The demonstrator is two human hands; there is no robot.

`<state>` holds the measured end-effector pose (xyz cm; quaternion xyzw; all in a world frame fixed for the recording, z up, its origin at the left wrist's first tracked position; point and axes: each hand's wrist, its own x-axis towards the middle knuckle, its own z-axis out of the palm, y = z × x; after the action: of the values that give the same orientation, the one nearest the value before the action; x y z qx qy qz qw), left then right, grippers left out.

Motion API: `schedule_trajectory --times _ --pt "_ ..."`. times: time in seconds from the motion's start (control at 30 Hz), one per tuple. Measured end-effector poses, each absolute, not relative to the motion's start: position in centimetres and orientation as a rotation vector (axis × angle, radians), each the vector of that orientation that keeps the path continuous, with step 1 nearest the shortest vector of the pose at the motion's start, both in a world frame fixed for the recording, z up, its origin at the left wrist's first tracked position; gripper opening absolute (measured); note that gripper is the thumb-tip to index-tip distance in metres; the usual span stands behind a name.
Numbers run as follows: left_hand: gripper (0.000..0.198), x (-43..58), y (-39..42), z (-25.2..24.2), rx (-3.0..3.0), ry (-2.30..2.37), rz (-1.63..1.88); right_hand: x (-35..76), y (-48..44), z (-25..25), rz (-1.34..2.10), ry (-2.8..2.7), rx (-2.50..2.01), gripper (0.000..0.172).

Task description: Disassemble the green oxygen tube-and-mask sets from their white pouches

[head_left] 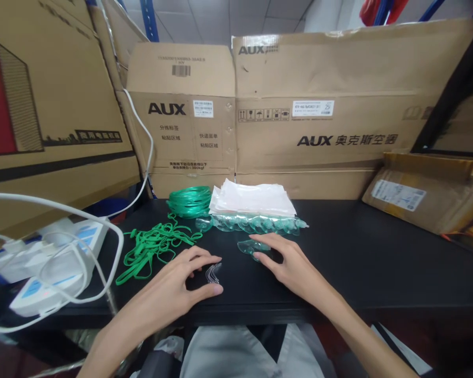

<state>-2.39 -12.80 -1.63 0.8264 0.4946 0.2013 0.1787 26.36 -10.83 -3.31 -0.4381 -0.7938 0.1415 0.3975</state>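
My left hand [191, 275] rests on the black table with thumb and fingers apart. Between them lies a small stack of thin, curved metal strips [213, 273]; whether the fingers touch it I cannot tell. My right hand [279, 257] has its thumb and fingers around the edge of a clear green oxygen mask [244, 247], which lies low on the table. Its far side is partly hidden by the hand. Behind it, several similar masks [256, 224] sit nested in a row. Left of my left hand is a loose pile of green elastic straps [153, 247].
A coil of green tubing [189, 202] and a stack of white sheets [252, 198] stand behind the masks. White power strips [63, 273] with looping cables crowd the left. Cardboard panels [307, 126] wall the back, and a taped box [429, 191] is at right.
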Motion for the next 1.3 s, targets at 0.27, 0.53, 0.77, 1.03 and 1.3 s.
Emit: schedule_trajectory --times 0.27,0.53,0.77,1.03,1.3 --pt "0.034 -1.7 -11.9 -1.3 2.383 1.356 0.546 26.3 -10.6 -3.7 0.354 -2.009 -1.126 0.037" --pt "0.029 -1.3 -12.1 -0.8 2.418 1.34 0.511 26.5 -10.7 -3.9 0.367 -2.006 -1.131 0.038" --pt "0.027 -0.7 -12.1 -0.8 2.473 1.302 0.56 26.4 -10.8 -3.5 0.373 -2.002 -1.149 0.038" --pt "0.033 0.2 -10.6 1.7 2.561 1.358 0.683 26.6 -10.8 -3.7 0.393 -1.955 -1.206 0.045" --pt "0.04 2.6 -7.9 3.1 2.513 1.274 0.777 26.5 -10.3 -3.3 0.478 -1.894 -1.24 0.037"
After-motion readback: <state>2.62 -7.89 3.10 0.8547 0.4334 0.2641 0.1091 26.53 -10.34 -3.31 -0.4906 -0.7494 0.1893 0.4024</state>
